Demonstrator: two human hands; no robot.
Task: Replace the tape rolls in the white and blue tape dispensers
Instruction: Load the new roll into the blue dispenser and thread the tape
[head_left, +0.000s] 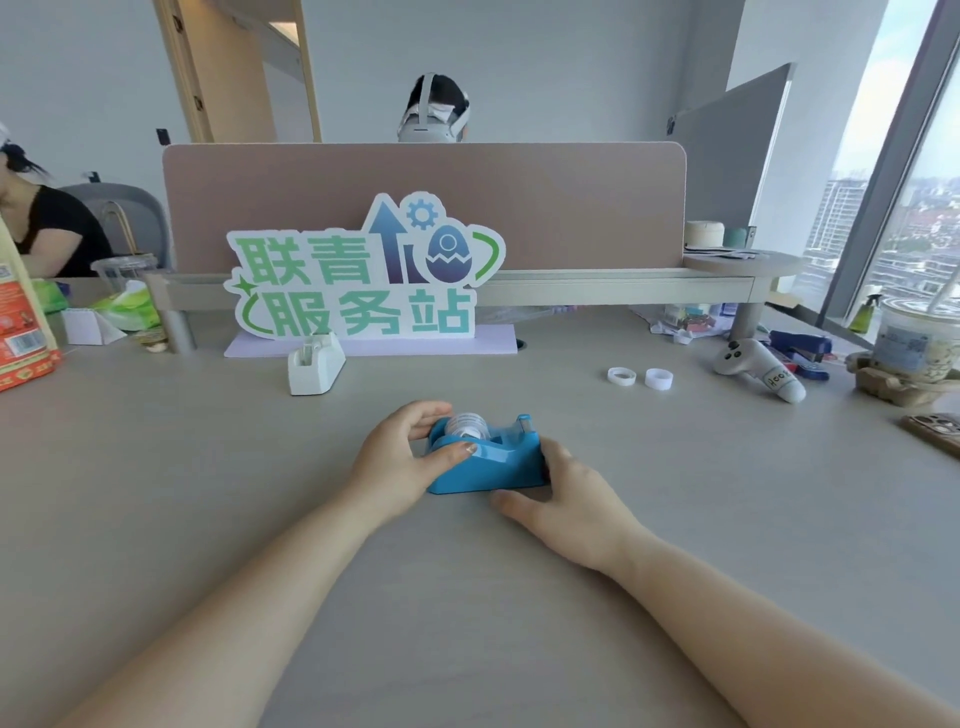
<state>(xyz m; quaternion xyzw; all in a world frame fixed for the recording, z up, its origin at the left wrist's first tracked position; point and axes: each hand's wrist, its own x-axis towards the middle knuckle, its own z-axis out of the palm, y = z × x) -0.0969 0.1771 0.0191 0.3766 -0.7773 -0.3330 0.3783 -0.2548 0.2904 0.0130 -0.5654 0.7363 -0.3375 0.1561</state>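
**Q:** Where is the blue tape dispenser (488, 460), and how do my hands stand on it?

**A:** It sits flat on the grey desk (208, 493), near the middle and close to me. A tape roll (467, 426) is seated in its cradle, with the cutter end pointing to my right. My left hand (400, 462) wraps the roll end: the thumb lies across the near side wall, and the fingers curl over the far side by the roll. My right hand (566, 499) rests at the cutter end, fingers against the dispenser's end and the thumb lying on the desk along its near edge. Both hands are thus closed on the same dispenser, one at each end.

**Q:** And the white tape dispenser (316, 366)?

**A:** It stands well apart, farther back and to my left, just in front of the green-lettered sign (358, 275). I cannot tell whether a roll sits inside it.

**Q:** What else lies on the desk?

**A:** Two white rings (640, 377), side by side and not touching, lie to the right, farther back. Beyond them rests a white controller (753, 366).
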